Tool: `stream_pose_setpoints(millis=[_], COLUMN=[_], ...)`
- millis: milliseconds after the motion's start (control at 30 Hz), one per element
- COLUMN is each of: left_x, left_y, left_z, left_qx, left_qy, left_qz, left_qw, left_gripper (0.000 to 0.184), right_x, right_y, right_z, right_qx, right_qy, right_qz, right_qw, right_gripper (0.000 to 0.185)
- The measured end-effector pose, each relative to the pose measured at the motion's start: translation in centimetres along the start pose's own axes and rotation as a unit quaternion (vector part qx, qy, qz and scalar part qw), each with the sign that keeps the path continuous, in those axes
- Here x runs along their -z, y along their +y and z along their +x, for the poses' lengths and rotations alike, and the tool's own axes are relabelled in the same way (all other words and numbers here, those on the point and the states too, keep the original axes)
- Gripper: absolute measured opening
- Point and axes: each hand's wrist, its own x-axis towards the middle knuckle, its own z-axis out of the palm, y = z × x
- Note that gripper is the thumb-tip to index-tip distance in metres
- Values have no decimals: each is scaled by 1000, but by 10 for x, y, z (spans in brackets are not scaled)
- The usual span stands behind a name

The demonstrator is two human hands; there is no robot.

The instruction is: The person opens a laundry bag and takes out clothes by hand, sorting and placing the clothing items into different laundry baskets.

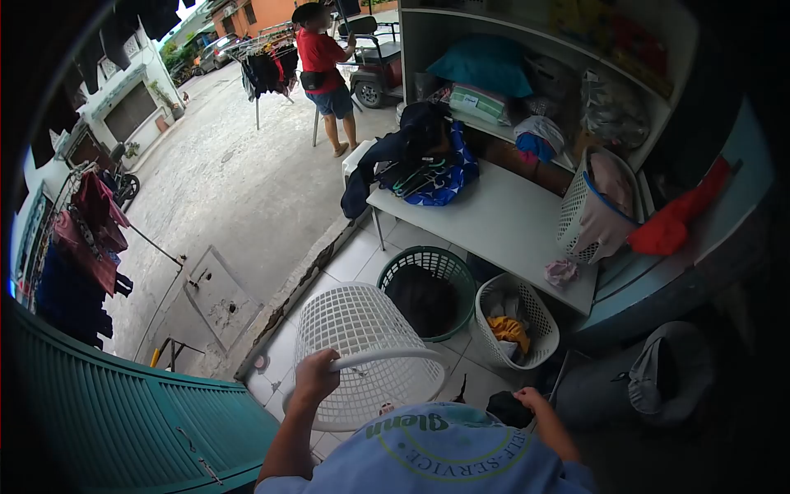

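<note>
One white basket (352, 311) tilts beside my nearer left hand (316, 376), curled round its rim (387, 355); right hand (533, 399) pinches dark cloth (508, 409).

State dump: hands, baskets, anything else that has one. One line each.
Left hand: closed on the tilted basket's rim
Right hand: closed on dark cloth
White round basket: tilted
Green basket: upright, dark contents
White floor basket: upright, clothes inside
Tabletop basket: filled with cloth
</note>
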Motion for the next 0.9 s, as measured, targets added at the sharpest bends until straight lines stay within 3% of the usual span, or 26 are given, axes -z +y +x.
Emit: stream_pose_setpoints(millis=[133, 200, 233, 267, 300, 367, 400, 467, 500, 567, 600, 633, 700, 867, 900], left_x=[-19, -36, -47, -59, -60, -84, -101, -131, -142, -158, -162, -168, -183, -183, -184], left_y=[-5, -20, -30, -49, -46, -76, -92, -120, -128, -134, -136, -146, -169, -210, -214], left_z=[65, 104, 123, 145, 161, 191, 202, 225, 234, 253, 262, 272, 296, 330, 338], left_qx=[42, 43, 71, 142, 249, 272, 273, 274, 274, 310, 356, 355, 487, 558, 583], left_qy=[64, 147, 202, 168, 145, 158, 155, 153, 150, 101, 100, 95, 88, 3, 18], left_qz=[-34, -49, -62, -78, -257, -377, -376, -547, -545, -689, -706, -705, -709, -681, -680], left_qw=[996, 987, 975, 972, 922, 871, 872, 776, 778, 648, 605, 606, 503, 474, 444], left_gripper=[10, 16, 17, 17, 19, 24, 24, 39, 39, 45, 47, 47, 44, 41, 42], right_x=[24, 31, 32, 34, 34, 36, 31, 26, 28, 26, 24, 22, 10, -24, -30], right_y=[12, 30, 47, 63, 70, 81, 104, 107, 100, 89, 84, 75, 72, 30, 16], right_z=[-3, 6, 15, 24, 30, 26, 37, 36, 22, 8, 2, -3, 7, 32, 38], right_qx=[16, 37, 36, 26, 15, 30, 21, 9, -26, -63, -70, -78, -128, -133, -124], right_qy=[30, 65, 61, 73, 86, 115, 118, 121, 110, 99, 76, 53, 49, 16, 9], right_qz=[-23, -25, -25, -37, -49, -57, -30, 0, 16, 36, 17, -2, -15, -66, -87], right_qw=[999, 997, 997, 996, 995, 991, 992, 993, 994, 992, 994, 996, 990, 989, 988], right_gripper=[27, 27, 27, 27, 27, 28, 30, 32, 36, 41, 47, 53, 62, 71, 75])
